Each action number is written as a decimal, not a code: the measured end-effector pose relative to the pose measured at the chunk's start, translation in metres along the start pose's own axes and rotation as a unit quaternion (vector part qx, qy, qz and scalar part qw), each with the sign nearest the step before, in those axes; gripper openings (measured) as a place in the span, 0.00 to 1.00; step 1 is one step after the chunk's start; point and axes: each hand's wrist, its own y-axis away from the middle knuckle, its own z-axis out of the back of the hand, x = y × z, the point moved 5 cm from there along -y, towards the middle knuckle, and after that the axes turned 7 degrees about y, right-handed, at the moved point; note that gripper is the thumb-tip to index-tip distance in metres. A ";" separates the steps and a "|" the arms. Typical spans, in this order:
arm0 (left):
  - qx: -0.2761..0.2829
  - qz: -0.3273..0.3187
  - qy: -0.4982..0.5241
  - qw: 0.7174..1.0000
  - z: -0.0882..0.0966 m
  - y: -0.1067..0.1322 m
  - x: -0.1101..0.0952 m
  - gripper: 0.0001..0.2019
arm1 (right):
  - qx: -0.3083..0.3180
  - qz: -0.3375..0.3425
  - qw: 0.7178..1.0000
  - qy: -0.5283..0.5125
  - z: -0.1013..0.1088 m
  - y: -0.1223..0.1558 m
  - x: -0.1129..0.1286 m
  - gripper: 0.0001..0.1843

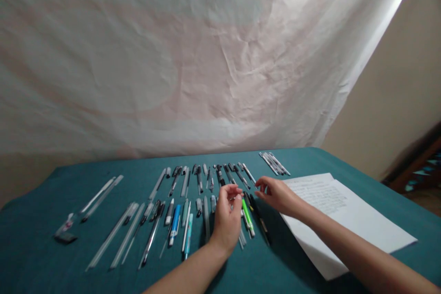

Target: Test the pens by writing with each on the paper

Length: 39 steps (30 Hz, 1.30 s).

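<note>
Several pens lie in rows on a teal tablecloth (41,257). My left hand (227,213) hovers over the middle of the rows, fingers curled with thumb and forefinger pinched together; whether they hold anything is too small to see. My right hand (277,194) reaches in from the right, fingers bent and close together, its fingertips near the left hand's. Just below the two hands lies a green pen (247,216). A blue pen (175,224) lies left of my left hand.
A white sheet of paper (347,220) with handwriting lies at the right under my right forearm. A small bunch of pens (274,163) sits at the far edge. Long clear tubes (113,234) and a small dark item (65,237) lie at the left. A wrinkled white cloth (172,55) hangs behind.
</note>
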 end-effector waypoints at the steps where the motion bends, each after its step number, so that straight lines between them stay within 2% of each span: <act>1: 0.001 -0.002 0.000 1.000 0.000 0.000 0.000 0.08 | 0.012 0.002 1.000 -0.004 -0.006 0.007 0.008 0.12; 5: 0.003 -0.005 -0.001 1.000 0.000 0.001 0.002 0.09 | 0.051 -0.018 0.999 -0.006 -0.018 0.028 0.021 0.11; 10: 0.011 -0.011 -0.001 1.000 -0.002 0.002 0.000 0.09 | 0.093 -0.040 0.995 0.003 -0.018 0.037 0.023 0.14; 21: 0.018 -0.005 -0.007 1.000 -0.005 0.003 -0.004 0.08 | 0.101 -0.070 0.989 0.082 -0.014 0.038 0.019 0.16; 26: 0.023 -0.003 0.004 1.000 -0.007 0.004 -0.006 0.07 | 0.087 -0.077 0.991 0.072 -0.014 0.036 0.011 0.20; 29: 0.033 0.007 0.008 0.999 -0.009 0.006 -0.007 0.08 | 0.063 -0.078 0.995 0.015 -0.010 0.031 0.006 0.21; 32: 0.054 0.020 0.015 0.998 -0.012 0.009 -0.006 0.09 | 0.040 -0.073 0.987 -0.135 -0.004 0.026 0.010 0.19; 36: 0.059 0.025 0.009 0.998 -0.015 0.012 -0.005 0.11 | 0.060 -0.056 0.933 -0.351 -0.001 0.026 0.028 0.15; 39: 0.078 0.032 0.016 0.996 -0.020 0.016 -0.008 0.12 | 0.057 -0.038 0.897 -0.436 0.003 0.027 0.039 0.14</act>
